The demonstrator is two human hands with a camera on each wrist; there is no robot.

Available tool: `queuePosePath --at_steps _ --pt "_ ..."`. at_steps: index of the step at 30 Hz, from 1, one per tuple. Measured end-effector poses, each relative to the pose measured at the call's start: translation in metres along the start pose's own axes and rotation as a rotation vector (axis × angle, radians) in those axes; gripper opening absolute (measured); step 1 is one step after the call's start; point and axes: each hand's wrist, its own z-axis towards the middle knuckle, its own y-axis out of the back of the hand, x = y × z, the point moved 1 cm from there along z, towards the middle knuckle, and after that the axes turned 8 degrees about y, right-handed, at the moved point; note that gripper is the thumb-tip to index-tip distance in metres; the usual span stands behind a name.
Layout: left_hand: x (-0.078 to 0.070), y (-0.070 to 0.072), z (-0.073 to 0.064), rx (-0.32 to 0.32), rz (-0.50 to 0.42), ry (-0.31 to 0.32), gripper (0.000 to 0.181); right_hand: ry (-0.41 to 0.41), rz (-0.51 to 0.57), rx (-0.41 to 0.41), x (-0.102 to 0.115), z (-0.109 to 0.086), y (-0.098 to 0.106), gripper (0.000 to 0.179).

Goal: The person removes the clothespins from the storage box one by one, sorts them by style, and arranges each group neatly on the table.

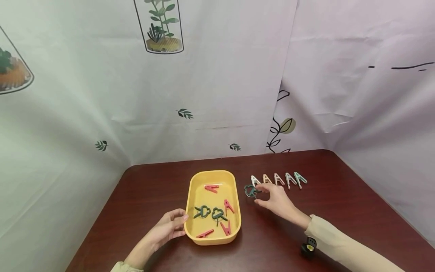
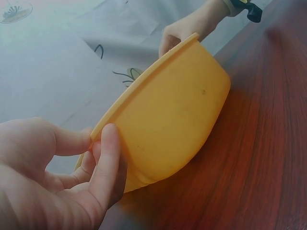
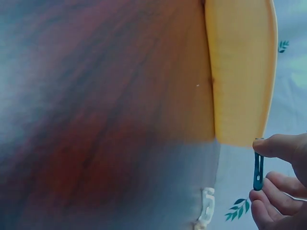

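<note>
My right hand (image 1: pixel 276 200) pinches a dark green clip (image 1: pixel 250 191) with a looped, cloud-shaped outline, between thumb and fingertips. It is above the table, just right of the yellow tray (image 1: pixel 238 223). The right wrist view shows the same clip (image 3: pixel 259 172) edge-on. At the tray's left side, my left hand (image 1: pixel 168 226) grips the rim, thumb at the edge and fingers against the outer wall (image 2: pixel 168 115). Inside the tray lie two dark green clips (image 1: pixel 218 214) and several red clothespins (image 1: pixel 225 228).
Beyond my right hand, several pale clothespins (image 1: pixel 279 179) in white, orange, pink, grey and mint stand in a row on the dark red table (image 1: pixel 149 189). A printed cloth (image 1: pixel 217 94) hangs behind the table and along its sides.
</note>
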Motion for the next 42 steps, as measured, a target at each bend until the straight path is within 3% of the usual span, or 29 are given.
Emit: queuePosePath --at_steps 14,28,33,42 --pt "-0.001 -0.001 -0.002 0.002 0.007 -0.002 0.023 -0.120 -0.057 0.081 -0.017 -0.017 0.004 0.034" --pt "-0.002 -0.001 -0.001 0.001 0.008 0.002 0.026 -0.229 -0.135 0.097 -0.021 -0.024 0.004 0.034" --pt "-0.003 -0.002 -0.001 -0.004 0.008 0.007 0.025 -0.232 -0.136 0.100 -0.018 -0.023 0.003 0.044" --pt "-0.003 -0.002 -0.002 -0.001 0.007 0.005 0.023 -0.190 -0.129 0.109 -0.014 -0.017 0.006 0.041"
